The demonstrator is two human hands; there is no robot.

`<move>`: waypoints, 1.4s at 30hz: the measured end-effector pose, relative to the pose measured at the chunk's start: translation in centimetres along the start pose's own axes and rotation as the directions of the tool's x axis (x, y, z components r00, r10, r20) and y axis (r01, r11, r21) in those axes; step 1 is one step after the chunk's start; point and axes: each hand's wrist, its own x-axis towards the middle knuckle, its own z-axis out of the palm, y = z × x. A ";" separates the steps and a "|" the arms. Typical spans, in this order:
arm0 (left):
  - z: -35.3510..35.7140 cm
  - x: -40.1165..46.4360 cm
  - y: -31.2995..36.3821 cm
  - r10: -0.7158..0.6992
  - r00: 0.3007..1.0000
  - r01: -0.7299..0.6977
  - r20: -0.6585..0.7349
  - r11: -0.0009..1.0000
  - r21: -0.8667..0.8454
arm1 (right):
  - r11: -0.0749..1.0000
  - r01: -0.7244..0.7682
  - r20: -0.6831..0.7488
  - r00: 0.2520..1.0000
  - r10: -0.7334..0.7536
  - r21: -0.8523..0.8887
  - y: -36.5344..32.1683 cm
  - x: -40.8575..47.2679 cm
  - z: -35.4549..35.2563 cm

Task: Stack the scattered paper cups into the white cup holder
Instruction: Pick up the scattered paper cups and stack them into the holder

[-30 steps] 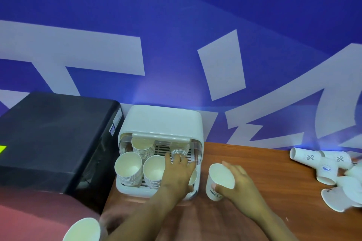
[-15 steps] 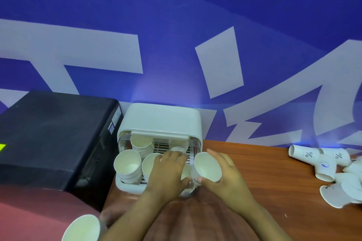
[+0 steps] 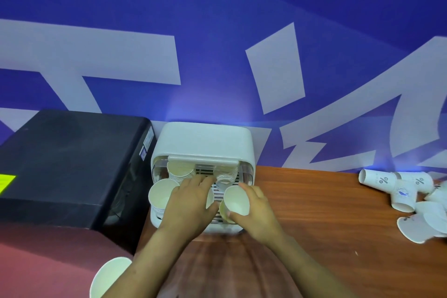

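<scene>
Right hand (image 3: 256,210) grips a paper cup (image 3: 235,201), fingers wrapped round its right side, thumb at the near rim; cup mouth tilts up toward the camera, sitting at the front right corner of the white cup holder (image 3: 205,140), over the holder's slatted tray. Whether it is already nested in a stack underneath, cannot tell, the hand hides its base. Left hand (image 3: 191,203) lies palm down over the middle of the tray, fingers spread and pointing at the back, covering a cup stack (image 3: 210,199) of which only a rim edge shows; not clear if it actually clasps anything, so left grip cannot tell. Front left of the holder has an open-mouthed stack (image 3: 160,197), left of the left hand. Two more stacks at the back, back left stack (image 3: 180,172) and back right stack (image 3: 227,175), under the holder's hood. Holder sits on the wooden table (image 3: 314,213), against the blue wall, just beside a black machine (image 3: 67,164). Scattered cups (image 3: 406,198) lie on their sides in a pile at the table's far right, well apart from the holder. One single cup (image 3: 110,278) at bottom left, near the left forearm.
</scene>
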 end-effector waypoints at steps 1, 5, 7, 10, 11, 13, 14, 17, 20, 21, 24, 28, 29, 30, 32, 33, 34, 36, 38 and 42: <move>-0.1 0.0 0.0 0.004 1.000 -0.004 -0.002 1.000 -0.005 | 0.999 -0.023 0.033 0.999 0.024 -0.034 0.2 0.1 0.3; -0.6 0.2 0.2 0.011 1.000 -0.011 -0.001 1.000 -0.018 | 0.988 -0.072 0.131 0.987 0.089 -0.135 0.3 0.2 0.8; -0.9 0.1 0.2 0.010 1.000 -0.010 0.002 1.000 -0.019 | 0.988 -0.079 0.121 0.988 0.095 -0.131 0.2 0.0 0.2; -1.3 -0.4 0.5 0.020 1.000 -0.020 0.002 0.999 -0.030 | 0.991 -0.060 0.092 0.993 0.072 -0.123 0.0 -0.9 -1.7; -1.4 -0.6 0.8 0.027 1.000 -0.027 0.000 0.999 -0.038 | 0.991 -0.054 0.083 0.994 0.064 -0.122 0.0 -1.4 -2.5; -1.4 -0.8 1.5 0.045 0.999 -0.046 -0.014 0.998 -0.053 | 0.991 -0.053 0.077 0.995 0.063 -0.124 0.2 -2.5 -4.1; -1.2 -0.8 1.9 0.056 0.998 -0.057 -0.019 0.996 -0.062 | 0.990 -0.060 0.075 0.995 0.071 -0.129 0.3 -3.1 -4.7; -0.4 -0.9 3.5 0.105 0.994 -0.105 -0.009 0.989 -0.104 | 0.986 -0.102 0.055 0.992 0.110 -0.134 1.0 -5.1 -6.5; 0.3 -1.3 5.1 0.151 0.988 -0.149 0.016 0.982 -0.115 | 0.980 -0.126 0.029 0.991 0.132 -0.153 1.7 -6.7 -8.4; 0.5 -1.5 5.6 0.154 0.988 -0.150 0.024 0.982 -0.112 | 0.979 -0.130 0.015 0.991 0.134 -0.156 2.0 -7.2 -9.1; 0.8 -1.4 7.7 0.137 0.991 -0.135 0.007 0.985 -0.109 | 0.984 -0.119 -0.019 0.993 0.118 -0.135 3.8 -8.7 -11.5; 2.1 -0.4 13.2 0.146 0.989 -0.146 -0.003 0.986 -0.083 | 0.989 -0.129 -0.052 0.991 0.126 -0.070 8.4 -9.6 -15.3; 2.9 -0.1 15.0 0.146 0.989 -0.145 0.007 0.986 -0.081 | 0.990 -0.129 -0.053 0.991 0.126 -0.061 9.9 -9.8 -16.2; 3.9 0.1 16.8 0.143 0.990 -0.141 0.017 0.987 -0.076 | 0.990 -0.129 -0.050 0.991 0.126 -0.050 11.4 -9.9 -17.0; 6.2 0.5 21.0 0.127 0.991 -0.124 0.042 0.990 -0.069 | 0.991 -0.132 -0.023 0.991 0.132 -0.021 15.0 -10.4 -19.0; 7.4 0.7 23.2 0.118 0.991 -0.113 0.062 0.991 -0.076 | 0.990 -0.138 -0.003 0.990 0.138 -0.011 16.9 -10.7 -20.1; 8.5 1.0 25.4 0.114 0.990 -0.108 0.080 0.991 -0.081 | 0.989 -0.144 0.011 0.989 0.144 -0.011 18.8 -10.9 -21.4; 10.6 1.8 29.7 0.107 0.988 -0.099 0.114 0.992 -0.074 | 0.988 -0.152 0.019 0.988 0.153 -0.025 22.4 -11.1 -24.4; 12.5 2.7 33.3 0.101 0.984 -0.089 0.148 0.993 -0.080 | 0.986 -0.168 0.000 0.986 0.168 -0.014 25.8 -11.0 -27.3; 15.5 4.1 39.0 0.085 0.971 -0.063 0.222 0.993 -0.104 | 0.976 -0.212 -0.026 0.977 0.211 -0.045 31.6 -10.6 -32.0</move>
